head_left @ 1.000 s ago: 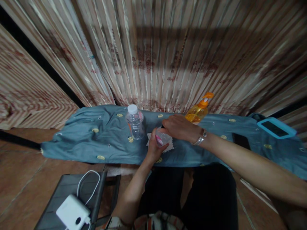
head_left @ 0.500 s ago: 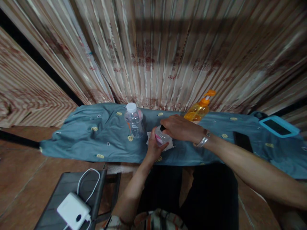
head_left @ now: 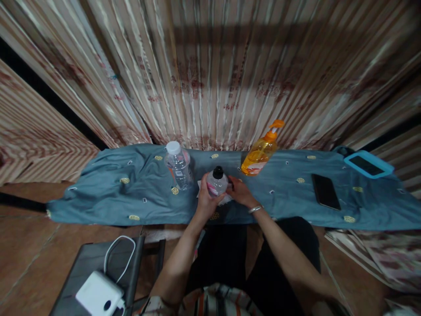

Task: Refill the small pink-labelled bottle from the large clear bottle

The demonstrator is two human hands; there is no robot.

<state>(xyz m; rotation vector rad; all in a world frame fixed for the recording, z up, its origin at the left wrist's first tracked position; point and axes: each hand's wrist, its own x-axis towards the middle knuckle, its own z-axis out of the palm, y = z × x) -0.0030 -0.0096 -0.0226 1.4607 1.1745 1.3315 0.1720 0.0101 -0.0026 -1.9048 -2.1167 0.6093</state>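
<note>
A small clear bottle (head_left: 216,186) with a pink-marked label and a black top (head_left: 218,172) stands upright on a crumpled white cloth or tissue (head_left: 225,200). Around its left side wraps my left hand (head_left: 206,195), fingers closed on it. Close against the bottle's right side is my right hand (head_left: 241,192), with its fingers drawn together. Something small and dark shows at those fingertips, too unclear to name. To the left stands a clear plastic bottle (head_left: 180,169) with a white cap. Behind and to the right is an orange pump bottle (head_left: 259,154) of yellow liquid.
A green-grey patterned cloth (head_left: 283,193) covers the narrow table. On its right lie a black phone (head_left: 325,192) and a blue-framed device (head_left: 369,164). At lower left, a white power bank (head_left: 99,294) with a cable rests on a dark stool (head_left: 77,263). Curtains hang behind.
My right hand has come off the black top and moved down to the bottle's right side, leaving the top in sight. My left hand keeps its hold. The view has shifted slightly.
</note>
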